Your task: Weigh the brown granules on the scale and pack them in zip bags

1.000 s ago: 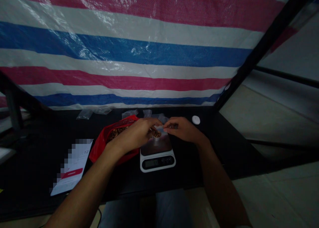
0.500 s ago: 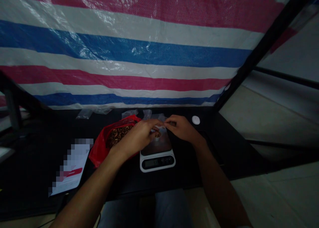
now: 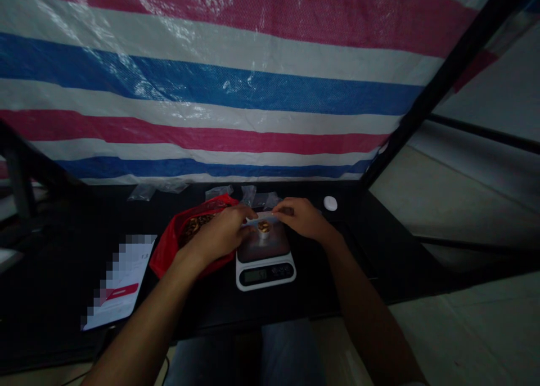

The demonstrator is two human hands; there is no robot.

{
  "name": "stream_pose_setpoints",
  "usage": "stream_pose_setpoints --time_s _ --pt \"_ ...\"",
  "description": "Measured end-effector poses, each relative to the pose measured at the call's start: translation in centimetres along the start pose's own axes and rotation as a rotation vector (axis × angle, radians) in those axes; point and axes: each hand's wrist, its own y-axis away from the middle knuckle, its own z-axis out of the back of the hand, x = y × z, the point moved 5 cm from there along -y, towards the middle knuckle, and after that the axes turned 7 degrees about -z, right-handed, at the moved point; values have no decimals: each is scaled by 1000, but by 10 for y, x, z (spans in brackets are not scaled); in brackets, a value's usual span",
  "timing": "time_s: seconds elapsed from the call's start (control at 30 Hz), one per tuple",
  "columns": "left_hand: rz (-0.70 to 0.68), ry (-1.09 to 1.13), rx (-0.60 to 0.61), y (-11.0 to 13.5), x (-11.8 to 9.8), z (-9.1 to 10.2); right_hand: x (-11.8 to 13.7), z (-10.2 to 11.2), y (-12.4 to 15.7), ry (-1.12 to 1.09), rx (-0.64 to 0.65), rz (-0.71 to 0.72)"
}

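A white digital scale [image 3: 266, 282] with a shiny dark plate stands on the black table. Over the plate, a small heap of golden-brown pieces [image 3: 264, 227] sits in what looks like a small clear plastic bag [image 3: 265, 214], whose pale upper edge stretches between my hands. My left hand [image 3: 225, 231] has its fingertips at the left end of that edge, thumb lower; its grip is partly hidden. At the right end, my right hand [image 3: 301, 217] pinches the edge between thumb and forefinger. Left of the scale, a red bag [image 3: 169, 248] gapes around many similar pieces.
Several clear plastic bags [image 3: 143, 192] lie along the table's back edge. A white rounded object [image 3: 330, 203] is at the back right. On the left lies a partly blurred tablet or sheet [image 3: 122, 290]. A striped tarp [image 3: 236, 88] hangs behind the table.
My left hand has drawn back to the left, uncovering the heap of golden-brown pieces. My right hand has shifted slightly left. The pale edge now shows stretched between them.
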Motion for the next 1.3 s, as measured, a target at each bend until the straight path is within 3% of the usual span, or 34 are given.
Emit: stream_pose_setpoints --time_s 0.27,0.57,0.73,0.93,1.3 --pt "-51 1 88 -5 -1 -11 13 -6 3 -186 76 41" --pt "-38 -1 32 -4 9 -6 15 2 4 -167 22 30" --pt "-125 50 -105 -3 -6 10 15 7 4 -198 -38 29" --pt "-205 97 -26 -11 -29 4 9 12 1 -196 -78 16" --pt "-197 100 -29 -8 -30 4 -3 21 0 -215 -126 -12"
